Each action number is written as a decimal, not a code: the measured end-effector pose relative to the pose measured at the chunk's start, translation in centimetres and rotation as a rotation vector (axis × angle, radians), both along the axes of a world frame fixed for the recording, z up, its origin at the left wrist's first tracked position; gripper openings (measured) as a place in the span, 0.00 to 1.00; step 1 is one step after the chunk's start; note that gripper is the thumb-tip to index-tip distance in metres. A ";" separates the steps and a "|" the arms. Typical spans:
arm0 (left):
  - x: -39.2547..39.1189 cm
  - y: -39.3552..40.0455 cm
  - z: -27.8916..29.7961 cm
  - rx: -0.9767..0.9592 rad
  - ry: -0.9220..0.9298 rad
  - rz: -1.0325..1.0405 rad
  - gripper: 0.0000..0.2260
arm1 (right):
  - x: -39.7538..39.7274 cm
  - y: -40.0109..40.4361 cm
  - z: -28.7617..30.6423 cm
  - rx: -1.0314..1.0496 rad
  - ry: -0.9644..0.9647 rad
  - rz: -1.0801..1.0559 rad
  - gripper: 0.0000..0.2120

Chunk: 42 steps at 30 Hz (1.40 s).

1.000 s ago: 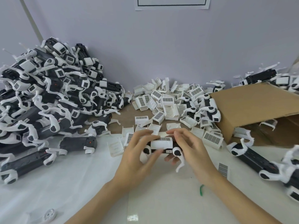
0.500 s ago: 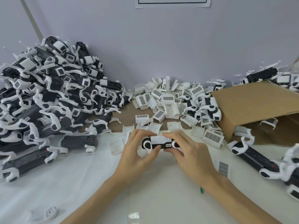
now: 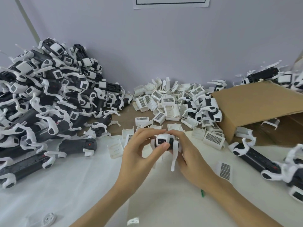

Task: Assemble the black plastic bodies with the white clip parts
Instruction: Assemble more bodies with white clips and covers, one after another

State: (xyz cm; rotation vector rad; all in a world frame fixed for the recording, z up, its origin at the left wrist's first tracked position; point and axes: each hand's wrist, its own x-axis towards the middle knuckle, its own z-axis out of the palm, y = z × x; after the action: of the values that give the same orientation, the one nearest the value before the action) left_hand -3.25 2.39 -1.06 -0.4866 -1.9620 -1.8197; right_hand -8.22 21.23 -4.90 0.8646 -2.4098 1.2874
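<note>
Gripping one glossy black body (image 3: pixel 170 141), both hands (image 3: pixel 136 154) (image 3: pixel 193 159) pinch its white clip (image 3: pixel 161 138).

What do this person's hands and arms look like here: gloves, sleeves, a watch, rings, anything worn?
Both are bare. The left hand and right hand wear no gloves, and no rings show on the visible fingers. Both forearms are uncovered to the frame edge: no sleeves, watch or bracelet in view. Fingernails look short and unpainted.
</note>
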 end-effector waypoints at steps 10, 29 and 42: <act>-0.6 -0.3 -0.7 0.135 -0.330 0.095 0.19 | 0.4 -0.3 1.4 0.135 0.382 -0.250 0.21; -2.8 -2.3 -3.5 0.292 -0.417 0.011 0.28 | 0.2 0.4 4.6 -0.210 -0.541 0.021 0.13; -2.1 -2.0 -2.8 0.298 -0.393 -0.082 0.24 | -5.2 6.5 8.6 -1.218 -0.953 0.371 0.31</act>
State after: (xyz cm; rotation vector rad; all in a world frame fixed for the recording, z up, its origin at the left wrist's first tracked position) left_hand -5.38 0.37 -3.88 -0.1208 -1.8735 -2.3547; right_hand -13.39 27.68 3.72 0.2912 -1.2335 3.2464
